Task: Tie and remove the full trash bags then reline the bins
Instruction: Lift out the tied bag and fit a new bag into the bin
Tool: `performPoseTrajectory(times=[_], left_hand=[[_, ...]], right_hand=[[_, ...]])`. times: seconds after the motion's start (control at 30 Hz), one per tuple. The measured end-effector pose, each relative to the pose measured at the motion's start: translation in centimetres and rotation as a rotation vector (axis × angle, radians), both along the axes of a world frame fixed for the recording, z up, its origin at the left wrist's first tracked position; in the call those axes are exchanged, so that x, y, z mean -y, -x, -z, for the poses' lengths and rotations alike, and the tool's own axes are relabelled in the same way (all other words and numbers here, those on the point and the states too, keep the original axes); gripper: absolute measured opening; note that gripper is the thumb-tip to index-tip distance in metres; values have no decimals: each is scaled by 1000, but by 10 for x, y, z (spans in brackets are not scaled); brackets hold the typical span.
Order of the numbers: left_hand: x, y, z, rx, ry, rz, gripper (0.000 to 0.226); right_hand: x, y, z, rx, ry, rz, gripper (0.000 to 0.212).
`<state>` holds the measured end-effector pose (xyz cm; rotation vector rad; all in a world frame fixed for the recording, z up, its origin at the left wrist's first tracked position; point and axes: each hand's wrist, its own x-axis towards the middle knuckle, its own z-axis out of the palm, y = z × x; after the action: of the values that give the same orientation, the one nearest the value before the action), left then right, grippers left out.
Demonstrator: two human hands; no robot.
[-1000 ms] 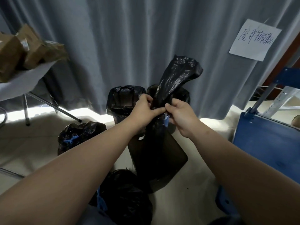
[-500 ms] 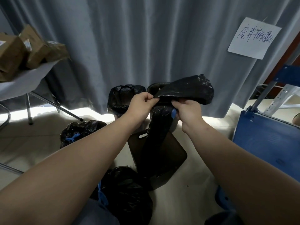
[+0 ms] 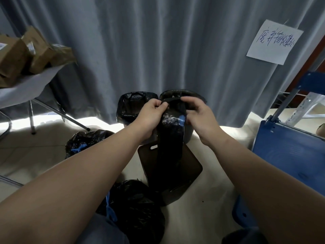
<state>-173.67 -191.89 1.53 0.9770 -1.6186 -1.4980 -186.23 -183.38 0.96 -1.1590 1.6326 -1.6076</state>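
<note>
A fresh black trash bag (image 3: 171, 131) with a blue drawstring hangs between my two hands in the middle of the view. My left hand (image 3: 151, 113) pinches its top edge on the left. On the right, my right hand (image 3: 198, 115) holds the same edge, its fingers curled over the plastic. Behind them stand two bins against the curtain: the left bin (image 3: 130, 106) is lined with black plastic, the right bin (image 3: 191, 97) shows its dark rim. Two tied full bags lie on the floor, one at the left (image 3: 84, 141) and one near my knees (image 3: 137, 208).
A dark bin lid (image 3: 186, 166) lies flat on the floor under the hanging bag. A blue cart (image 3: 288, 152) stands at the right. A folding table (image 3: 26, 85) with brown packages is at the left. Grey curtain (image 3: 158, 50) closes off the back.
The bag's upper end, which stood up above my hands, has flopped over to the right and come down. Both hands have shifted slightly apart along its top edge.
</note>
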Motion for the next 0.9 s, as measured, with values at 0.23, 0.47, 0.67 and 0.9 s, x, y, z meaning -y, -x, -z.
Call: performPoseTrajectory(times=[0.23, 0.47, 0.67, 0.9], left_hand=[[7, -3, 9, 232, 95, 40, 19], [4, -8, 1, 408, 507, 223, 38], [2, -11, 14, 599, 525, 419, 35], [10, -13, 11, 690, 751, 112, 15]], right_hand=[[-5, 4, 7, -822, -69, -95, 30], [-5, 0, 3, -928, -237, 83, 13], [-7, 12, 5, -805, -245, 121, 35], [-6, 26, 7, -747, -315, 61, 23]])
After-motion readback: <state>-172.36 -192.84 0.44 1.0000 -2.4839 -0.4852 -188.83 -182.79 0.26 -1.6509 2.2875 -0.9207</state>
